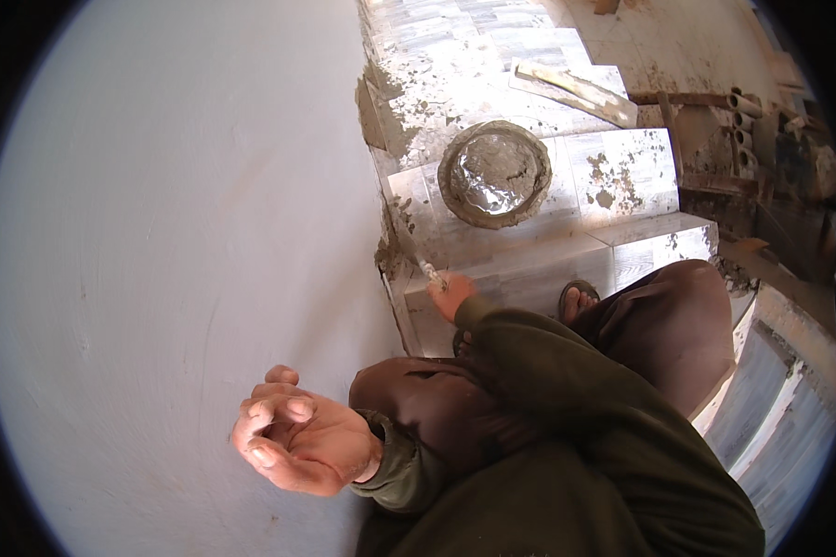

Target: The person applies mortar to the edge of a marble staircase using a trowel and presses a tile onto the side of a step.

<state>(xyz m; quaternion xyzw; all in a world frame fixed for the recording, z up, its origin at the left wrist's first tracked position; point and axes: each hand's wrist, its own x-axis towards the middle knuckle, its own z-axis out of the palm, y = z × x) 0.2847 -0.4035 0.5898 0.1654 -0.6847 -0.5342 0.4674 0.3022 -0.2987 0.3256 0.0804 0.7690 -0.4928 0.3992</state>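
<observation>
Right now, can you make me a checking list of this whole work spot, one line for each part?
surface: pale floor tiles spattered with grey mortar, meeting a smooth plastered wall.
job's things: thin tool at the wall-floor joint; round pan of wet grey mix on the tiles.
clutter: flat board lying beyond the pan; mortar lumps along the joint.
hands: right hand closed on the tool; left hand bare, fingers curled, holding nothing.
cables: nothing seen.
surroundings: pipe ends stacked far right; sandalled foot on the tiles.
</observation>
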